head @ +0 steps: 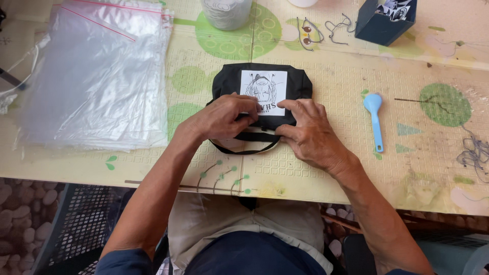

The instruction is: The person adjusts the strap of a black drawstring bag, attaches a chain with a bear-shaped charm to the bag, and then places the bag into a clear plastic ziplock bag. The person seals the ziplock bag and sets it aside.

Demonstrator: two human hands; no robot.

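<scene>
A folded black cloth bag [229,81] with a white printed picture panel [263,84] lies on the patterned foam-mat table [326,168] in front of me. My left hand [219,118] presses on the bag's near left part, fingers curled over its edge. My right hand [308,133] rests on the near right part, fingertips pinching the folded edge. A black strap loop [244,150] pokes out below the bag, between my hands.
A thick stack of clear zip bags [94,76] lies at the left. A light blue plastic spoon [375,119] sits to the right of my right hand. A dark blue box [384,23], loose cords [326,29] and a white container [226,12] stand at the far edge.
</scene>
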